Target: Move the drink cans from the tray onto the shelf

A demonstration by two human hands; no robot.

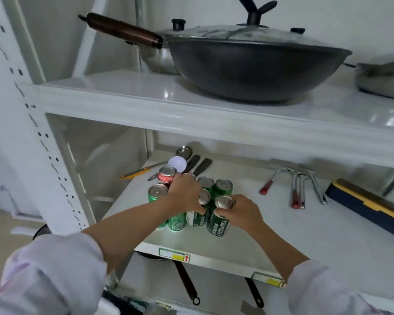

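With the right hand [241, 212] clasping a green can [217, 223] and the left hand [187, 192] seemingly closed on another, seat each flat on the shelf [282, 235] before letting go.

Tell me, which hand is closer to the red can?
Left. The left hand rests right beside the red can, seemingly touching it; the right hand grips a green can nearer the shelf's front.

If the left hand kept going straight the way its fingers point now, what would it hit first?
The left hand lies over the can cluster, fingers toward the right. The first thing met would likely be the green aluminium can at the cluster's right rear, though depth is unclear from this one view.
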